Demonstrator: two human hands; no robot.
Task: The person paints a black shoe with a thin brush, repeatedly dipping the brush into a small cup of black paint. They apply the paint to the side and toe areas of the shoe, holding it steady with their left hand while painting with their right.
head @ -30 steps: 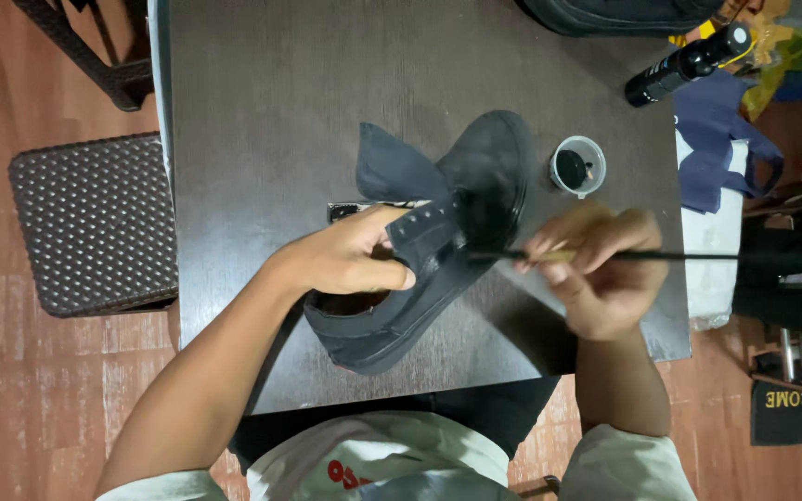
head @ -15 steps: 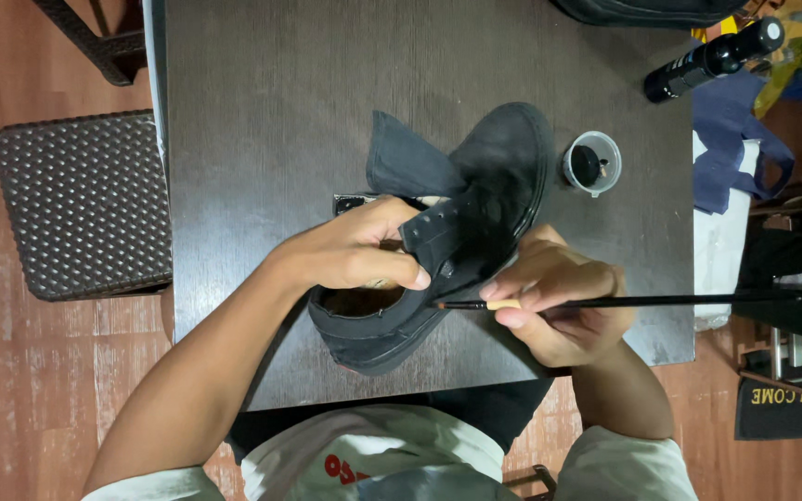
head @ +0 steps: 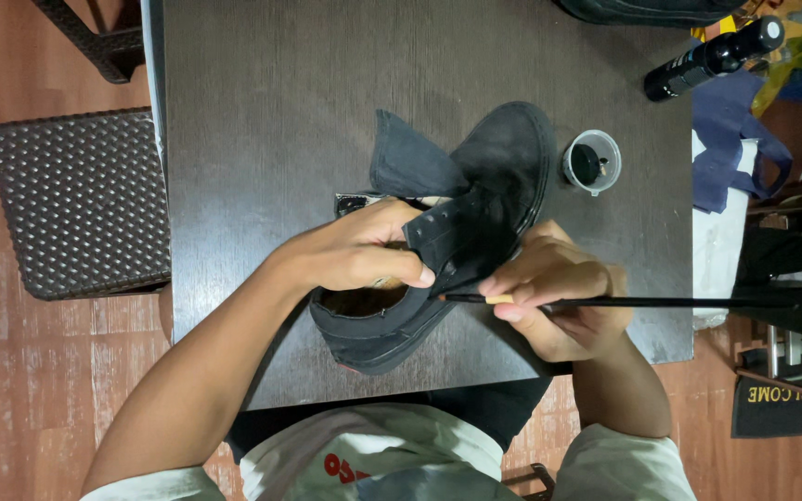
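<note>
One head-worn camera looks straight down from close above onto the dark worktop [head: 327, 111], the person's chest at the bottom edge.

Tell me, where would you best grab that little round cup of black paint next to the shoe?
Probably by the clear side wall of the cup, pinched from above across its rim. It stands upright and open, apart from the shoe, so tilting risks spilling.

Hidden and cut-off parts

The left hand [head: 364, 255] covers the black shoe's [head: 475, 232] opening; the paintbrush [head: 624, 301] tip is too small to tell; a dark bag [head: 647, 9] at the table's [head: 280, 111] far edge is cropped.
</note>
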